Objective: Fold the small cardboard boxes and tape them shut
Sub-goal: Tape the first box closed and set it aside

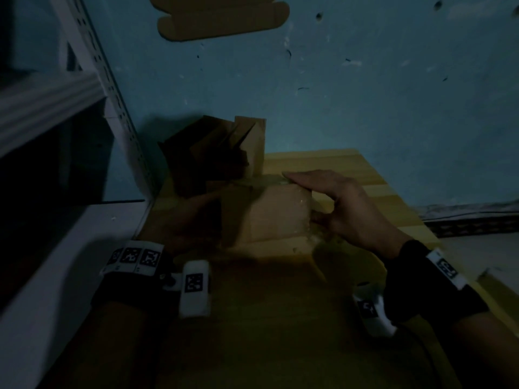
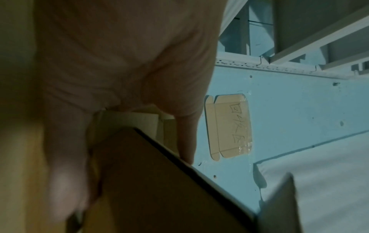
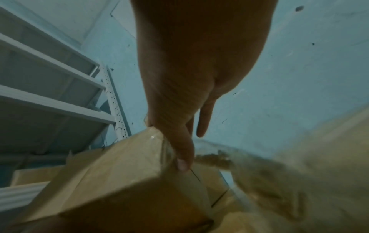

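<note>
A small brown cardboard box [image 1: 275, 214] stands on the yellow wooden table [image 1: 373, 189], dimly lit. My right hand [image 1: 311, 192] lies over its top right edge, with straight fingers pressing a strip of clear tape [image 1: 266, 179]. Its thumb [image 3: 183, 151] presses the tape down the box's right side [image 3: 119, 170]. My left hand [image 1: 193, 217] is in deep shadow at the box's left side. In the left wrist view its thumb [image 2: 66, 173] and a finger [image 2: 187, 141] straddle the box [image 2: 159, 189] and hold it.
Several partly folded boxes [image 1: 224, 147] stand just behind, against the blue wall. A flat cardboard blank [image 1: 224, 18] is taped high on that wall. A white metal shelf rack [image 1: 92, 66] rises at the left. The table's right edge [image 1: 421, 223] drops to the floor.
</note>
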{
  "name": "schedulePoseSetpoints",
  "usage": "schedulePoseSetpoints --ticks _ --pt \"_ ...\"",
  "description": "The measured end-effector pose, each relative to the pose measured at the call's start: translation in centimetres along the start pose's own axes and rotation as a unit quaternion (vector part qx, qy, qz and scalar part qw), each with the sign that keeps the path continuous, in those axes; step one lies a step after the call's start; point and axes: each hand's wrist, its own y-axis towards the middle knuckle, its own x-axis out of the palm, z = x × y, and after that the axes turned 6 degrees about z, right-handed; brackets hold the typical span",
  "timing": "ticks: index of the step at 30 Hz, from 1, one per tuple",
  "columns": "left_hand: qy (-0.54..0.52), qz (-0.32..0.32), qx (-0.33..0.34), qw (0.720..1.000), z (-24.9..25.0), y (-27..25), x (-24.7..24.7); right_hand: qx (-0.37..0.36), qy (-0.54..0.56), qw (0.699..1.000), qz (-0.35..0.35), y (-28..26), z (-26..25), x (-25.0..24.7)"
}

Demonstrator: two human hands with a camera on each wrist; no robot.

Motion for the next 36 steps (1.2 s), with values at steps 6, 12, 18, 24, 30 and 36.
schedulePoseSetpoints --ticks 6,12,18,24,30,36 --pt "-0.019 0.01 -0.021 1.0 0.4 -0.4 0.4 -0.039 -0.052 0.998 -0.011 -0.2 0.2 -0.4" --pt "0.043 0.033 -0.058 0.997 -0.1 0.0 0.9 -0.003 -0.011 0.999 -0.051 -0.3 -0.1 0.0" --pt "0.055 0.042 -0.066 0.995 -0.5 0.9 -0.6 0.196 0.044 0.98 0.006 -0.3 0.0 -0.5" --pt "0.019 0.03 -0.057 0.998 -0.5 1.3 -0.9 0.338 0.022 0.931 0.133 0.0 -0.8 -1.3" --pt "0.019 0.018 -0.047 0.999 -1.0 1.8 -0.7 0.425 0.249 0.858 -0.146 0.3 -3.5 -0.7" --pt "0.035 -0.001 -0.032 0.999 -0.9 1.7 -0.5 0.431 0.235 0.859 -0.149 0.3 -3.4 0.6"
